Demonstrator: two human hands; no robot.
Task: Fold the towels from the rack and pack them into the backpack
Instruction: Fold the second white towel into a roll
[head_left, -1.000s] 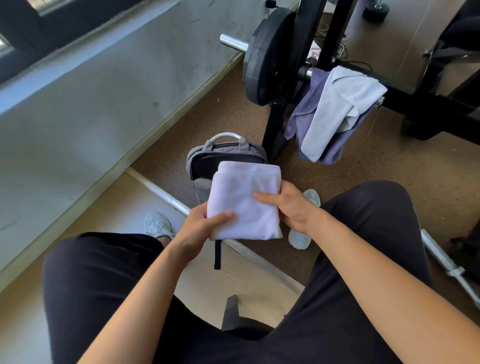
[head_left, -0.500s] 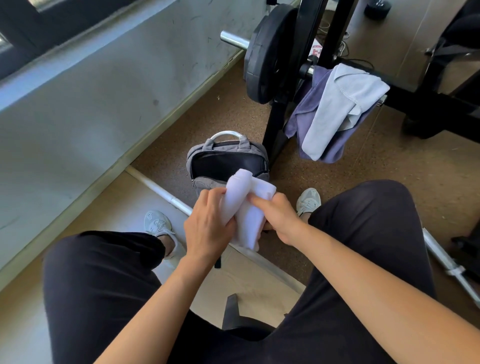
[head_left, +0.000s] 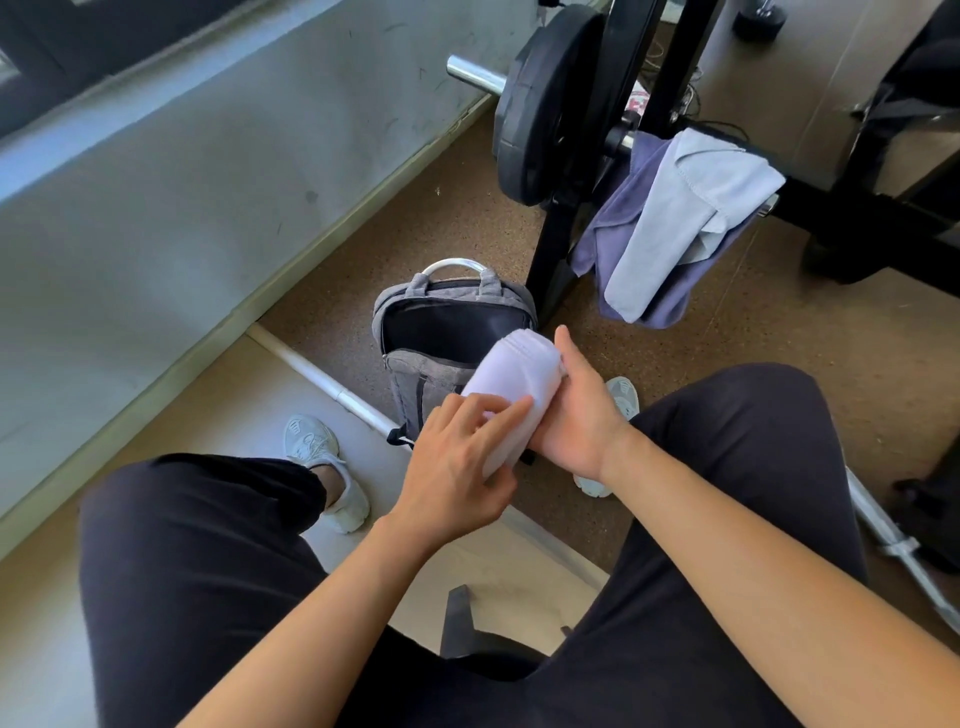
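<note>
— How are you holding it?

— I am gripping the white towel (head_left: 511, 395) between both hands. My right hand (head_left: 574, 415) is cupping it along its right side, palm pressing in, fingers curling under where I cannot see them. My left hand (head_left: 457, 467) is lying over the near end, fingertips pressing down on the top fold and thumb tucking beneath. So both are closing on the one bundle, which is looking like a compact, folded roll.

— And where is it hanging?

— I am holding it in the air above my knees, its far end pointing toward the mouth of the backpack (head_left: 452, 332). The bag is standing upright on the floor between my shoes, just beyond the towel, unzipped, its dark inside showing. I cannot tell whether anything is lying in there already.

— Then how far along are you?

— I am judging that this towel's folding is done or nearly done, and the packing of it is not yet done. It is needing only a short push forward and down into the opening.

— Anything left after that?

— Yes. Farther off, two more are draping over the rack (head_left: 660, 67) bar beside the weight plate (head_left: 545, 104): a light blue towel (head_left: 680, 208) lying on top of a purple towel (head_left: 618, 228). Both are hanging unfolded, so most of the work is waiting.
</note>
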